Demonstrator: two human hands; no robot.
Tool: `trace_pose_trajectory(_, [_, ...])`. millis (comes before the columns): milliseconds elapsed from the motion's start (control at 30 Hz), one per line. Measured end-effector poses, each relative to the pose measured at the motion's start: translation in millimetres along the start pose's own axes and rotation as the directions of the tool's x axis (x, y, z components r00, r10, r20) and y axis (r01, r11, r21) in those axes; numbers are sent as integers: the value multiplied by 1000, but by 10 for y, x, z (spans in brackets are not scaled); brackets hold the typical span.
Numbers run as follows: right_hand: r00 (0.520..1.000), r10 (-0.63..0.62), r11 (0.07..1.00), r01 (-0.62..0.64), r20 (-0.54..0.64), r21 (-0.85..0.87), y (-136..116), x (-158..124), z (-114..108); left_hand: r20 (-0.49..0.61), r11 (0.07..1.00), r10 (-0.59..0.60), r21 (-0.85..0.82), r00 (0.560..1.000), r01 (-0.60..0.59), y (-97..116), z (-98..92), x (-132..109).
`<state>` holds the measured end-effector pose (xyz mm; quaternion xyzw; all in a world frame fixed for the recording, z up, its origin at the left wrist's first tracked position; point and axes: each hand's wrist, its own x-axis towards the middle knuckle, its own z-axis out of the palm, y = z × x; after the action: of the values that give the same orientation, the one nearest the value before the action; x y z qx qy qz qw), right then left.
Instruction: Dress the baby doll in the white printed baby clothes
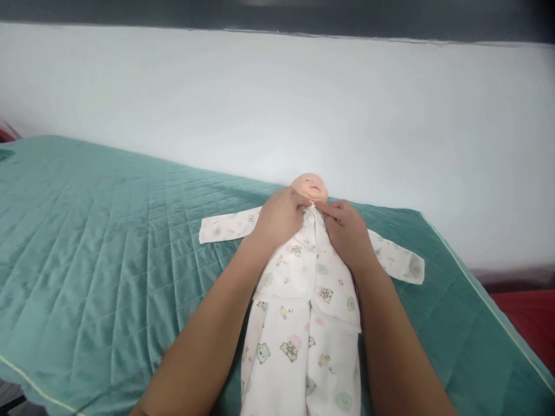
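Note:
A baby doll (313, 186) lies on its back, its head toward the wall. It wears a white baby jacket (299, 268) printed with small bears, both sleeves spread out sideways, and matching trousers (280, 358). At the collar, just under the chin, my left hand (282, 215) has its fingers pinched on the jacket's neck edge. Opposite it, my right hand (344, 228) is closed on the other side of the same collar. The fingertips nearly meet there. Whatever fastening lies between them is too small to make out.
A green quilted cover (143, 248) spreads beneath the doll, with a pale piped edge at the right and lower left. Behind it rises a white wall (277, 104) with a dark band along the top. Something red (526, 323) shows beyond the right edge.

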<state>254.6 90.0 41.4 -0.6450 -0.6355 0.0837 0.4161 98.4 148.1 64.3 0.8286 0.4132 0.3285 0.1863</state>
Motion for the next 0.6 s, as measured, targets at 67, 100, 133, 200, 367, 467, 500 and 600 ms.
trace_pose_trajectory(67, [1000, -17, 1000, 17, 19, -18, 2, 0, -13, 4, 1000, -4, 2, 1000, 4, 10, -8, -1])
trace_pose_trajectory(100, [999, -27, 999, 27, 28, -28, 0, 0, -22, 6, 1000, -7, 5, 1000, 7, 18, -15, -2])
trace_pose_trajectory(133, [999, -35, 999, 37, 36, -38, -5, -1, -31, 10, 1000, -11, 6, 1000, 11, 28, -24, -3])
trace_pose_trajectory(200, [998, -45, 997, 48, 45, -64, -23, -5, -52, 22, 1000, -19, 2, 1000, 19, 48, -46, -7])
trace_pose_trajectory(367, [997, -73, 993, 75, 29, -89, -73, -27, -88, 52, 996, -11, -89, 999, 15, 77, -105, -14])
trace_pose_trajectory(467, [997, -75, 994, 75, 1, -75, -91, -43, -99, 66, 992, 0, -129, 998, 9, 81, -142, -29])
trace_pose_trajectory(500, [997, -79, 995, 78, -9, -68, -96, -48, -103, 60, 991, -2, -131, 998, 10, 80, -153, -38])
trace_pose_trajectory(600, [994, -105, 993, 103, -37, -61, -117, -76, -117, 19, 992, -3, -130, 1000, 5, 81, -182, -83])
